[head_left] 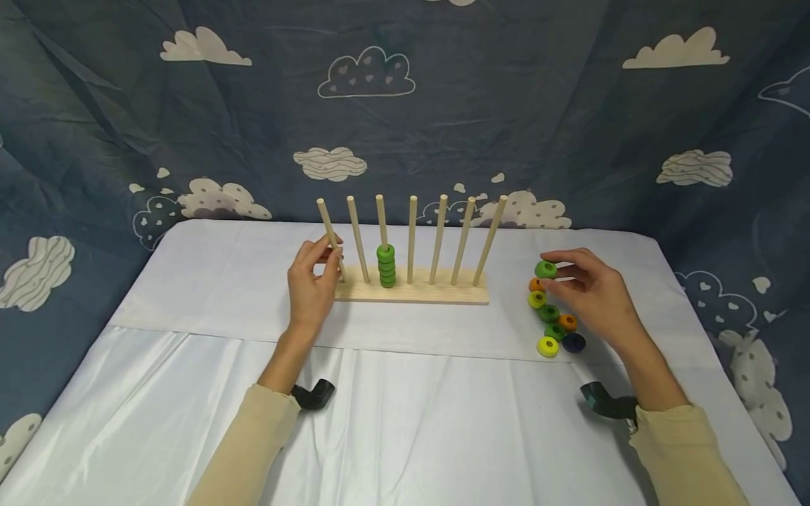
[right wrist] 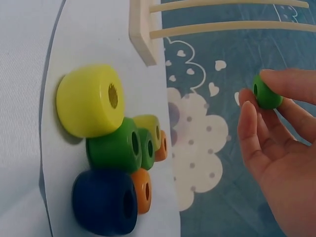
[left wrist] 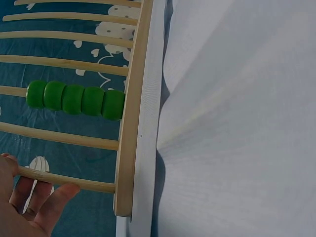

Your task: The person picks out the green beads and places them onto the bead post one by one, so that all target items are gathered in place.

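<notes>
A wooden rack (head_left: 436,295) with a row of several upright pegs stands toward the back of the table. Several green beads (head_left: 387,267) are stacked on its third peg from the left. My left hand (head_left: 311,284) holds the leftmost peg (left wrist: 94,185) between thumb and fingers. To the right of the rack, my right hand (head_left: 595,295) pinches a green bead (right wrist: 268,94) above the loose beads. Those on the cloth include yellow beads (right wrist: 91,101), green beads (right wrist: 112,150), orange beads (head_left: 567,322) and a dark blue bead (right wrist: 101,202).
White cloth (head_left: 418,422) covers the table, with a seam running across it. Behind hangs a dark blue curtain (head_left: 506,105) with cloud prints. A black wrist-camera mount (head_left: 314,395) sticks out by the left wrist, another black mount (head_left: 607,402) by the right.
</notes>
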The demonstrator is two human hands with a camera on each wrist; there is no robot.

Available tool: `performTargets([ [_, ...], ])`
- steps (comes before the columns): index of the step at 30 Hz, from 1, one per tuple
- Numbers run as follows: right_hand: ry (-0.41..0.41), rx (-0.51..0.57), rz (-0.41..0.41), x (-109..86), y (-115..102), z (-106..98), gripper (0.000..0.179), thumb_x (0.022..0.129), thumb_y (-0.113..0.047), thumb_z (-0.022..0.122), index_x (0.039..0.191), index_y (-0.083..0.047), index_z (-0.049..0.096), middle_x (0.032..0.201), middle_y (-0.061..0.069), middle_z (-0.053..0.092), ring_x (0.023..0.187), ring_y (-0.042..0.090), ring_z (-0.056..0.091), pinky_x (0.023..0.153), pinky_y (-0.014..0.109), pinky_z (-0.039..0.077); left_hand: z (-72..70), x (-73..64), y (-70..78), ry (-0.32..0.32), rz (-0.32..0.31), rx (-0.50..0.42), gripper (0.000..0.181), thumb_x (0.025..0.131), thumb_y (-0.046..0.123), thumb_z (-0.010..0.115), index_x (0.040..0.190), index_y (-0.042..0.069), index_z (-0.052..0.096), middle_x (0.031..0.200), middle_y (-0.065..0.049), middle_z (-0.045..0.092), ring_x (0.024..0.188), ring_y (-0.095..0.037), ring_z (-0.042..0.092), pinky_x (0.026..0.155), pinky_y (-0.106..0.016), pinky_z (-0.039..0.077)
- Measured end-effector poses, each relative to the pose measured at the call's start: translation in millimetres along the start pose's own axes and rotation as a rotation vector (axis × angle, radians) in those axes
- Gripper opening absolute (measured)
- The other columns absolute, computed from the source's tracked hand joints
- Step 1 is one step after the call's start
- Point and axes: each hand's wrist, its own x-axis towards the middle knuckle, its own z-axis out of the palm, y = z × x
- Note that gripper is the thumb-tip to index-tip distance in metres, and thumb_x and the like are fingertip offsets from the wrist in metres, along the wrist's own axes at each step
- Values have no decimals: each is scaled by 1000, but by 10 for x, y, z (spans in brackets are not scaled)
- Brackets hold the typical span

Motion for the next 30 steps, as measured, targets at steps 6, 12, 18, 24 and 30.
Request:
performTargets([
  [6, -10, 20, -7, 19, -53, 47, 46, 94, -2, 75, 139, -8, 64, 128, 10, 58, 105, -6, 58, 85, -4, 50, -16, -1, 15, 6, -16, -2, 17, 101, 5, 68, 115, 5, 76, 94, -19, 61, 88, -9, 64, 62, -14, 63],
  [12, -10, 10, -14, 24, -85, 79, 47, 94, -5, 77, 139, -9, 64, 128, 9, 59, 104, -6, 58, 85, -4, 50, -9, 2, 1, -2, -7, -12, 18, 101, 6, 67, 116, 5, 76, 95, -20, 61, 89, -11, 65, 62, -14, 64],
  [18, -13, 33, -31, 37, -140, 99, 45, 95, -4, 75, 138, -8, 64, 128, 11, 59, 103, -6, 59, 86, -3, 51, 1, -6, -14, 8, -7, -7, 17, 100, 6, 68, 115, 6, 77, 94, -18, 61, 88, -11, 65, 62, -21, 66],
  [24, -15, 38, 2, 42, -211, 152, 45, 95, -2, 74, 138, -9, 65, 128, 11, 58, 104, -5, 58, 85, -3, 51, 9, -9, -3, 7, -5, -3, 17, 100, 7, 69, 115, 6, 77, 93, -18, 61, 87, -10, 65, 61, -22, 66],
  [30, -23, 46, 3, 64, -246, 198, 45, 95, -3, 75, 138, -9, 65, 128, 12, 60, 104, -2, 58, 85, -4, 50, 25, -4, 4, 17, -18, 1, 17, 100, 4, 68, 115, 3, 76, 95, -22, 61, 87, -5, 63, 60, -12, 62],
])
